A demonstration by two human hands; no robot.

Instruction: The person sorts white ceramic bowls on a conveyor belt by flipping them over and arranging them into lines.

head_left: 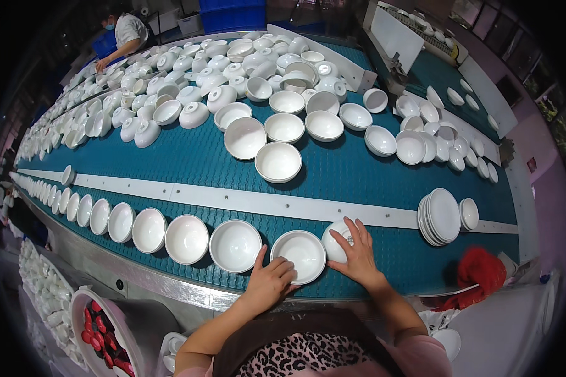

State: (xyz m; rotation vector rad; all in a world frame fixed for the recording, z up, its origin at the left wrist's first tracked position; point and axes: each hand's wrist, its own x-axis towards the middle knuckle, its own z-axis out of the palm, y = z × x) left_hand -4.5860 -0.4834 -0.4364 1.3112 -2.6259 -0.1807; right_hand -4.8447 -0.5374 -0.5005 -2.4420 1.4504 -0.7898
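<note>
A white bowl (306, 254) stands upright on the blue conveyor belt (387, 245) before me. My left hand (270, 280) is at its near left rim, with the fingers curled over the edge. Just to the right, my right hand (356, 254) grips another white bowl (332, 242), whose underside with a printed mark faces up. The two bowls sit close together; whether they touch I cannot tell. Leftward from my left hand, a single row of upright white bowls (236, 246) curves away along the near lane.
A white divider rail (254, 200) splits the belt. Beyond it lie many jumbled bowls (278, 162). Stacked plates (443, 217) and a red cloth (481, 271) are at right. A bucket (78, 311) of red and black pieces stands below left. A masked person (131, 32) reaches in at far left.
</note>
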